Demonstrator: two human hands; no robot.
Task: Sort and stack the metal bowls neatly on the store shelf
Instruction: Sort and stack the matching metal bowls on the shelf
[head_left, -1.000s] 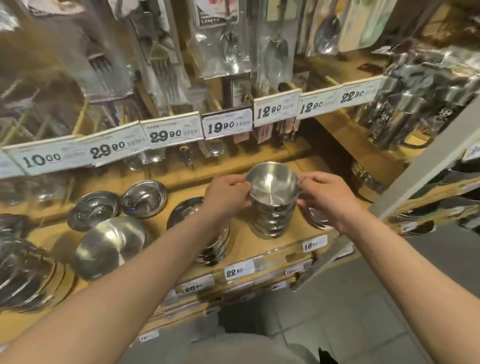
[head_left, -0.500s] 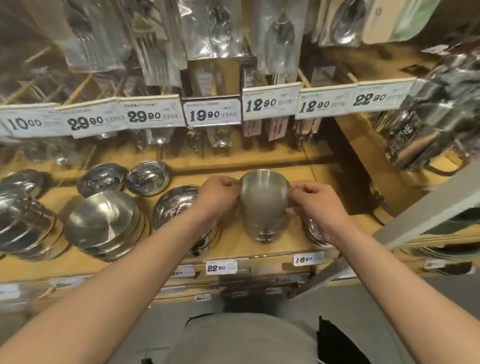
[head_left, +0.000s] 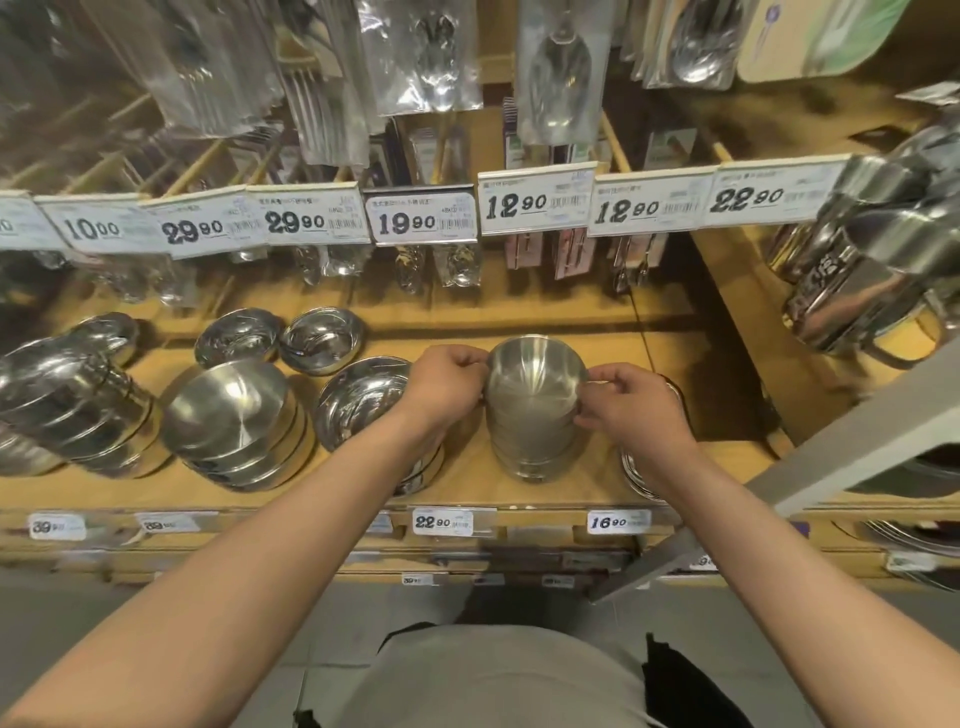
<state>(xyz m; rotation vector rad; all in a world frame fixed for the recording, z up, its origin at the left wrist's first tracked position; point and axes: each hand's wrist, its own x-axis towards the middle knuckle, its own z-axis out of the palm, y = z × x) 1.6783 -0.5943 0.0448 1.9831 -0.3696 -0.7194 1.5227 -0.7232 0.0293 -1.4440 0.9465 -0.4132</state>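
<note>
The stack of small metal bowls (head_left: 532, 415) is positioned on the wooden shelf (head_left: 587, 483) between both hands. Its top bowl is grasped at the rim by the curled fingers of the left hand (head_left: 447, 384) and the right hand (head_left: 628, 405). A wider bowl stack (head_left: 358, 405) is located just beside the left hand.

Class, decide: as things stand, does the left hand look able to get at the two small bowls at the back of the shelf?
Probably yes. The two small bowls sit open, just behind and left of the left hand, with nothing above them. But that hand now grips the stack of bowls and must let go first.
</note>
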